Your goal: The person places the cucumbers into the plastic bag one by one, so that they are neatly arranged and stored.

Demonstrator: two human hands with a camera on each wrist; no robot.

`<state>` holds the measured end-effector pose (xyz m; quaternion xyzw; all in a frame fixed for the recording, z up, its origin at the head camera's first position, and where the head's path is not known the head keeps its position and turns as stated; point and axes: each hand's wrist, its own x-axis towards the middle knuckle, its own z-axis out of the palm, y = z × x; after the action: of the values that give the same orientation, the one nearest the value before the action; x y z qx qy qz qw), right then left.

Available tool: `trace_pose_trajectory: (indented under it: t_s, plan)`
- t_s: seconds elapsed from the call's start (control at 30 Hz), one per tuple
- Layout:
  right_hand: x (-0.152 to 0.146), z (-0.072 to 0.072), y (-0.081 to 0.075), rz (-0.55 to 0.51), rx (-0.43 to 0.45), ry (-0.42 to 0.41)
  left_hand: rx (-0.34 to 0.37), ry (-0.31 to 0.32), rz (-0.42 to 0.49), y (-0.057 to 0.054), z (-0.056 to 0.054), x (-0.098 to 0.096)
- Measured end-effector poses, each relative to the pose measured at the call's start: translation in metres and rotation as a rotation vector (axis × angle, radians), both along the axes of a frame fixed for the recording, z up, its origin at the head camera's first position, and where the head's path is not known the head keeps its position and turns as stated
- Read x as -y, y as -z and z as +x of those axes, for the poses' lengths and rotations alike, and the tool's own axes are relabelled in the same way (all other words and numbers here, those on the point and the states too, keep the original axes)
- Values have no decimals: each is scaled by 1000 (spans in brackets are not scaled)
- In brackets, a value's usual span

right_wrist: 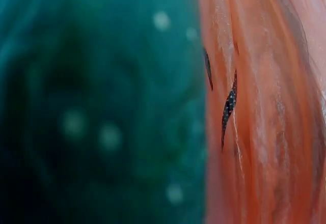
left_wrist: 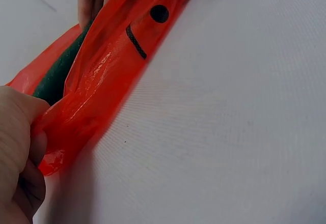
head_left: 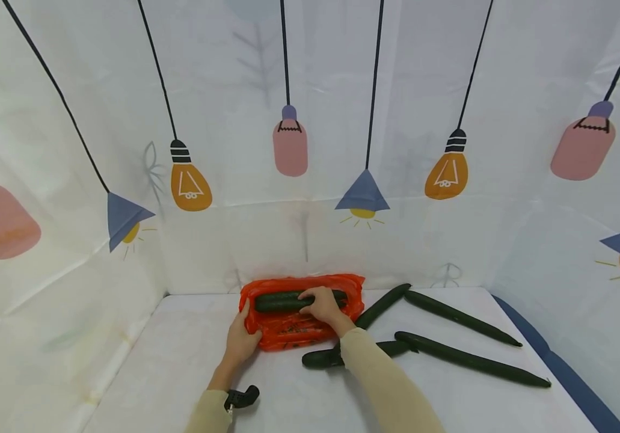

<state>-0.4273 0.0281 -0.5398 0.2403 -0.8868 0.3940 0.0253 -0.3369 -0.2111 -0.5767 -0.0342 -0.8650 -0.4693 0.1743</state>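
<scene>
An orange-red plastic bag point(head_left: 301, 282) lies spread on the white table with a dark green cucumber point(head_left: 277, 302) lengthwise in its opening. My right hand point(head_left: 320, 304) grips that cucumber from above, near its right part. At the bag's left end my left hand point(head_left: 242, 340) pinches the plastic edge between thumb and fingers, clearest in the left wrist view, where black print point(left_wrist: 136, 43) marks the bag. The right wrist view is mostly filled by the blurred cucumber point(right_wrist: 102, 102), with crinkled bag plastic point(right_wrist: 265, 132) beside it.
Several more cucumbers lie to the right on the white table: one angled by the bag point(head_left: 382, 305), one farther back point(head_left: 461, 317), a long one in front point(head_left: 477, 362), and one partly behind my right sleeve point(head_left: 322, 359). White sheeting point(head_left: 320, 240) with printed lamps encloses the table.
</scene>
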Motion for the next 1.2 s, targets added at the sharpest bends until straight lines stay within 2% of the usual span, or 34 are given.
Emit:
trace_pose_trajectory:
  t_s: [0.23,0.47,0.83,1.03,1.2]
  plan:
    - [0,5,2,-3,-9,-3,4,-10,-6,1,1,-2]
    - [2,3,2,-7,-24,0,-7,-18,-6,1,0,-3]
    - [3,-6,2,52,7,61,22,16,-106,-5,-2,-7]
    - [3,0,4,58,61,99,83,31,-134,1,3,-8]
    - [2,-2,5,46,50,90,76,28,-147,5,0,-8]
